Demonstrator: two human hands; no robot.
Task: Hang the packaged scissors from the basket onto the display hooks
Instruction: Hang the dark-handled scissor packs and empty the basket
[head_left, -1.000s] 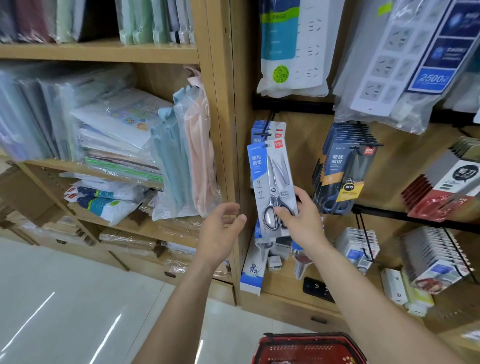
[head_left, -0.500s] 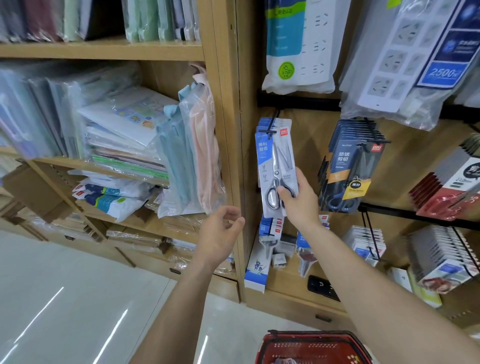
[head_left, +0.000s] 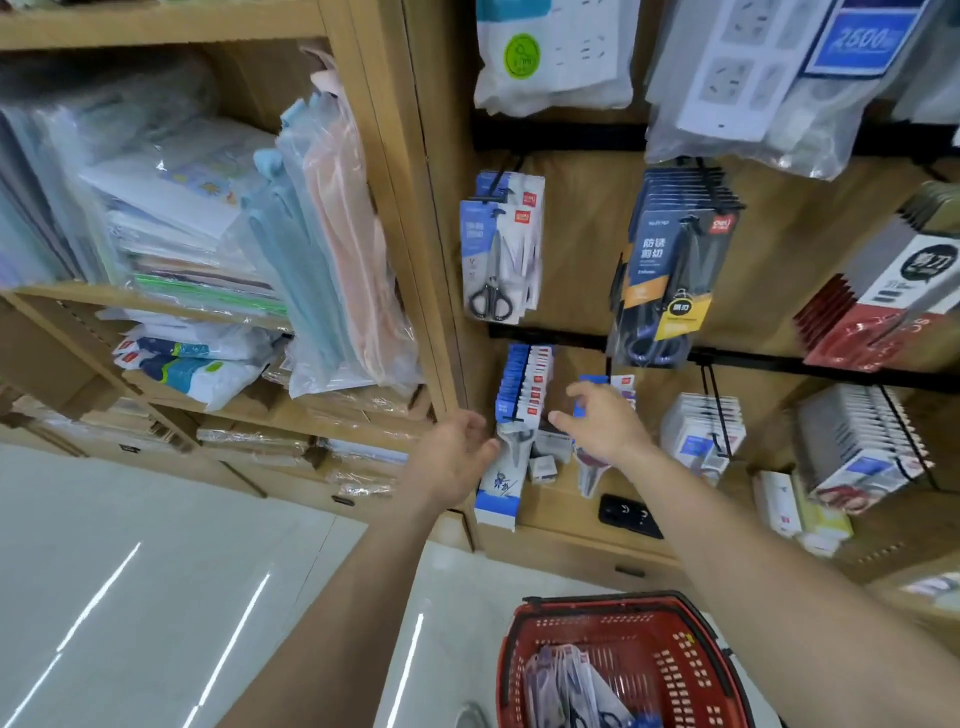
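**HANDLING THE PACKAGED SCISSORS: GRIP POINT AND LOAD**

1. Left hand (head_left: 457, 457): fingers relaxed and spread, holding nothing. It hovers in front of the shelf upright, at 9 o'clock of the right hand.

2. Hung scissors pack (head_left: 496, 260): located at 12 o'clock of the left hand, suspended from the display hook (head_left: 498, 182) at the front of a short row of like packs. No hand touches it.

3. Remaining scissors packs (head_left: 569, 686): lying loosely in the red basket (head_left: 675, 675), at 6 o'clock of both hands.

4. Right hand (head_left: 602, 426): fingers loosely bent, gripping nothing, poised before the small carded items on the lower rail.

Handling assessment: each pack appears to be a flat card with a clear plastic front. It is likely light, fairly stiff yet bendable, and slick on the face. Weight probably concentrates at the handle end. Recommended hold: pinch the lower half, thumb on the front and fingers behind, leaving the top hang hole clear for the hook.
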